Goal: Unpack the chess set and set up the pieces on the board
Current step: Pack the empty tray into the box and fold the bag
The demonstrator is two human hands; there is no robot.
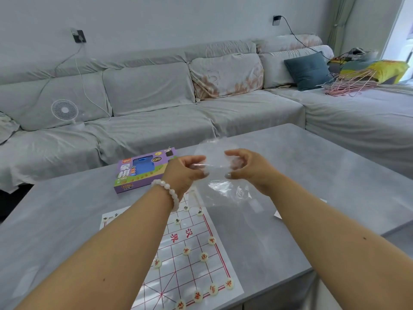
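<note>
A clear plastic bag point(220, 186) hangs above the table, held between both hands. My left hand point(186, 172), with a white bead bracelet on its wrist, pinches the bag's left side. My right hand point(248, 168) grips the right side. Below lies the paper xiangqi board point(178, 265) with red lines. Several cream round pieces with red and dark characters stand on it, such as one near the middle point(186, 251) and one at the near right corner point(229, 283). My forearms hide part of the board.
The purple chess set box point(143, 172) lies on the grey table point(312, 175) beyond the board. A white paper edge point(278, 214) shows under my right arm. A grey sofa point(156, 113) with a small white fan point(64, 110) stands behind.
</note>
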